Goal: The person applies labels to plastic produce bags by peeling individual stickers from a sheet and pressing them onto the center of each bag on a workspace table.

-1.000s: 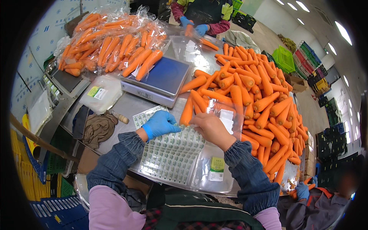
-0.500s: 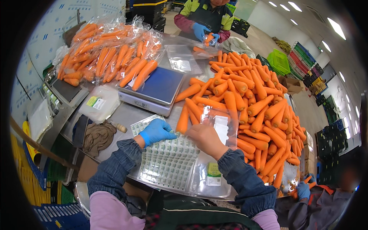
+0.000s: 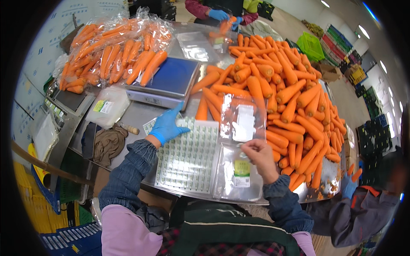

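Observation:
My left hand, in a blue glove, lies with its fingers spread at the upper part of a sheet of small green-and-white stickers. My bare right hand is closed in a pinch over a clear plastic bag, with a small pale sticker at its fingertips. The bag has a green-and-white label on it. Above it, beside the carrots, lies a clear plastic piece with white paper patches. A big heap of loose carrots lies to the right of my hands.
Bagged carrots are piled far left, partly on a blue-topped scale. A stack of clear bags, a brown cloth and a wooden-handled tool lie left. Co-workers' gloved hands handle carrots across the table and at right.
My right hand has moved right and down, from the sticker sheet to the labelled bag. My left hand has opened, its fingers spreading over the sheet's upper edge. The view has shifted slightly.

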Available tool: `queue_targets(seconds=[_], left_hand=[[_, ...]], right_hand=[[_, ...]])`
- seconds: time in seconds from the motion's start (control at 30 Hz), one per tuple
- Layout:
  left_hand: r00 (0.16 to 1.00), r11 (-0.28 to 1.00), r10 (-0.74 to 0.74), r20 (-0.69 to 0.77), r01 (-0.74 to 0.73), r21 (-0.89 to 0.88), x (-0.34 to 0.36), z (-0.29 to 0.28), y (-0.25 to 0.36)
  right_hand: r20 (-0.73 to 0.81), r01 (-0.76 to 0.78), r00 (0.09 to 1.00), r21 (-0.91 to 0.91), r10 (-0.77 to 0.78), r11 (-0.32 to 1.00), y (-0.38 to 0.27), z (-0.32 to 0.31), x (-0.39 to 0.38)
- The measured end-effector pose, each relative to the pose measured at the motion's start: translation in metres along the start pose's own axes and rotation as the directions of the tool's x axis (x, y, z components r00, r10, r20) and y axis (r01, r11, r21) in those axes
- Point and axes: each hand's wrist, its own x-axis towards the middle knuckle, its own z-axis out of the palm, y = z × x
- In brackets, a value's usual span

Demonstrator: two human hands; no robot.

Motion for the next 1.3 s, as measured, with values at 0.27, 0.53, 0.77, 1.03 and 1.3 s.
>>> queue_targets(seconds=[0.27,0.53,0.77,1.03,1.3], left_hand=[[0.996,0.959,0.086,-0.017,-0.088,-0.269,-0.041,0.014,0.077],[0.881,0.916,0.367,0.299,-0.286,-0.281,-0.085,0.096,0.142],[0.836,0.937,0.346,0.427,-0.333,-0.107,-0.076,0.133,0.124],[0.843,0.406,-0.354,0.404,0.528,-0.746,-0.065,0.122,0.121],[0.931,0.923,0.34,0.134,-0.302,-0.24,-0.101,0.123,0.138]], right_hand=[[-0.263,-0.206,0.953,-0.204,0.149,0.957,0.069,-0.042,-0.069],[-0.269,-0.172,0.961,-0.396,0.065,0.902,0.086,-0.034,-0.071],[-0.295,-0.174,0.955,-0.648,-0.033,0.742,0.09,-0.055,-0.069],[-0.434,-0.014,0.891,-0.319,-0.133,0.948,0.118,-0.076,-0.075],[-0.195,-0.038,0.975,-0.608,-0.103,0.793,0.097,-0.028,-0.064]])
